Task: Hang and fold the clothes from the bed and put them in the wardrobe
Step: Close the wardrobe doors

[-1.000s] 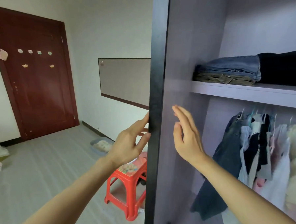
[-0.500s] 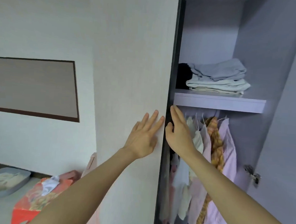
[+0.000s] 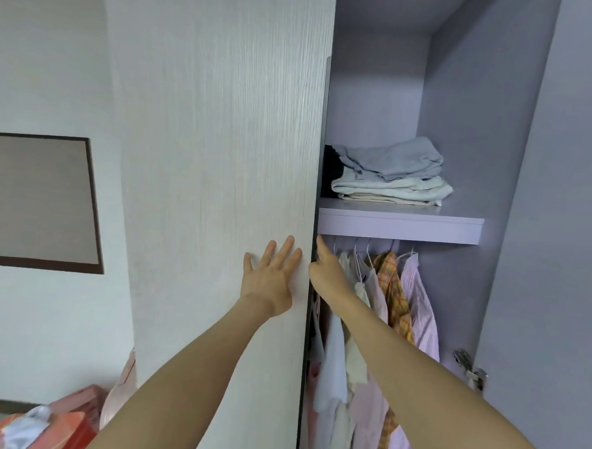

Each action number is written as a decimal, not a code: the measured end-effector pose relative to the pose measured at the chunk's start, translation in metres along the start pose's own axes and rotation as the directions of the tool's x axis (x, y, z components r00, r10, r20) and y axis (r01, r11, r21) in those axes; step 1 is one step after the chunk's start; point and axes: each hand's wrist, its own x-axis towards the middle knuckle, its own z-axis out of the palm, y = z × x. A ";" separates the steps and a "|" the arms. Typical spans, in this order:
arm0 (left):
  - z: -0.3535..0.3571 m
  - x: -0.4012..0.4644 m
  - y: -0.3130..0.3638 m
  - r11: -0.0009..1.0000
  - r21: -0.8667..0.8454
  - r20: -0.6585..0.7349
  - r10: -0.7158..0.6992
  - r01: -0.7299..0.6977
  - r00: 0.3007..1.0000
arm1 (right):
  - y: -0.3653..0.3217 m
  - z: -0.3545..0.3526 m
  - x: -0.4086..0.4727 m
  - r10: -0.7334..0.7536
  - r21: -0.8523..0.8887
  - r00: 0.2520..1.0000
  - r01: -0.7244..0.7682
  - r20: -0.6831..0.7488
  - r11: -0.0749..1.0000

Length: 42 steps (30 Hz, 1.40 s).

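Both hands up at the wardrobe door [image 3: 221, 186], pale wood-grain panel with a dark edge. Left hand [image 3: 269, 278] lies flat on the door's outer face, fingers [image 3: 288, 249] straight and slightly spread, palm against the panel, fingertips just short of the door's dark edge. Right hand [image 3: 326, 274] is on the other side of that edge, fingers extended and close together, reaching up along the inner side; cannot tell whether they curl behind the edge or only touch it.

Past the right fingertips, slightly above: wardrobe shelf [image 3: 399, 226], lilac, carrying folded clothes [image 3: 389, 176], a grey-blue piece on top of whitish ones, something black just beside them, partly hidden behind the door edge. Under the shelf, just to the far side of the right hand: hanging clothes [image 3: 396, 315] on white hangers, cream, orange-yellow plaid, pink stripe, packed touching each other. Right forearm crosses in front of the lower garments.

Well below the left fingers, at floor level: red stool [image 3: 71, 425] with a printed top, a white crumpled thing on it. Off to the left of the left hand, on the wall: brown-framed board [image 3: 38, 200]. Metal hinge [image 3: 468, 369] low on the wardrobe's right side.
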 end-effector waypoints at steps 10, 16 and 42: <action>-0.020 0.020 0.001 0.999 -0.038 0.108 -0.009 0.013 0.994 | 0.016 -0.013 0.006 0.000 -0.092 1.000 -0.001 -0.007 0.996; -0.027 -0.018 0.042 0.923 -0.337 -0.214 0.117 -0.186 0.970 | 0.022 -0.066 -0.070 -0.191 -0.218 0.948 0.136 -0.255 0.966; -0.133 -0.097 0.294 0.422 -0.042 -0.772 0.562 -0.906 0.298 | 0.048 -0.259 -0.292 -0.338 -0.417 0.425 -0.107 -0.840 0.903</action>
